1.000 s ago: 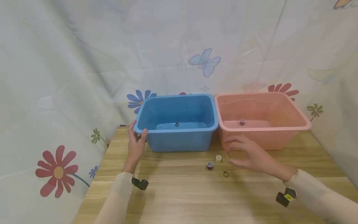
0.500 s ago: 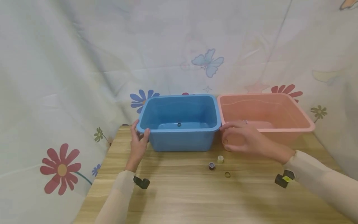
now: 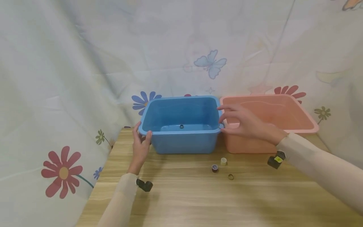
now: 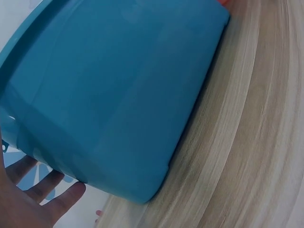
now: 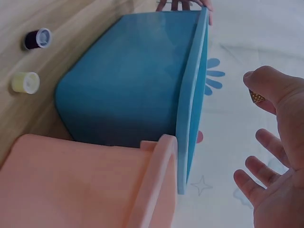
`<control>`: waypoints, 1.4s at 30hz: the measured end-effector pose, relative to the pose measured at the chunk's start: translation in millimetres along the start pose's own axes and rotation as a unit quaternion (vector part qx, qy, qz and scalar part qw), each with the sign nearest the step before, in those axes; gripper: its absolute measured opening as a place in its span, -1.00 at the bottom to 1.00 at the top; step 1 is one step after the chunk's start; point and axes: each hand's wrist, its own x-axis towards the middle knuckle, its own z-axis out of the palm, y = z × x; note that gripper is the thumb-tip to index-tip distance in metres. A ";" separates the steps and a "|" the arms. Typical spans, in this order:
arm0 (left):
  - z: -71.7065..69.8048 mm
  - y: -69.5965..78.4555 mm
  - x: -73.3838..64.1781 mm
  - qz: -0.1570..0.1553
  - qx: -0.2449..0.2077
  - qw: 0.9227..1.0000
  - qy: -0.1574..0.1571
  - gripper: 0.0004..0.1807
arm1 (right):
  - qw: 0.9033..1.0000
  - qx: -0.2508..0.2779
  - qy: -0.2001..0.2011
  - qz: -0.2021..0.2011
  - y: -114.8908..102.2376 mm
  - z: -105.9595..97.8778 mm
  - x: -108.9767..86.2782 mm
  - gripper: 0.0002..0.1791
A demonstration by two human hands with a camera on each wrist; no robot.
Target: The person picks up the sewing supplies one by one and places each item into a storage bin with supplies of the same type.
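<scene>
At the front left corner of the blue tub (image 3: 181, 132), my left hand (image 3: 140, 148) grips the rim, thumb in front and fingers along the side. My right hand (image 3: 244, 123) is raised over the place where the blue and pink tubs (image 3: 249, 143) meet. Between its thumb and index finger it pinches a small gold dimpled thimble ring (image 5: 257, 97); the other fingers are spread apart. Another small dark ring (image 3: 181, 126) lies on the blue tub's floor. The right hand covers part of the pink tub's inside.
On the wooden table (image 3: 175, 195) in front of the tubs lie a dark purple thread spool (image 3: 214, 168), a pale yellow spool (image 3: 223, 161) and a thin ring (image 3: 231, 174). A patterned curtain (image 3: 170, 47) hangs behind the tubs.
My right hand has taken the thimble ring from the table beside the yellow spool and lifted it up to the tubs' rims. The left hand stays at the blue tub's corner.
</scene>
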 end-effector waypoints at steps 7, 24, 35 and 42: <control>-1.7 23.5 -5.9 -0.003 -0.014 1.000 -0.002 -0.21 | 1.000 -0.004 -0.015 0.025 13.7 4.3 20.0 -0.79; -0.6 32.2 -10.5 0.014 -0.021 1.000 0.010 -0.23 | 0.993 0.019 -0.060 0.105 27.7 19.9 65.6 -0.76; 0.6 30.6 -11.3 0.009 -0.020 1.000 0.012 -0.23 | 0.989 0.009 -0.093 0.116 46.4 41.9 97.3 -0.90; -0.4 33.6 -13.0 0.018 -0.013 1.000 0.008 -0.23 | 0.985 0.017 -0.096 0.144 47.2 44.0 101.5 -0.81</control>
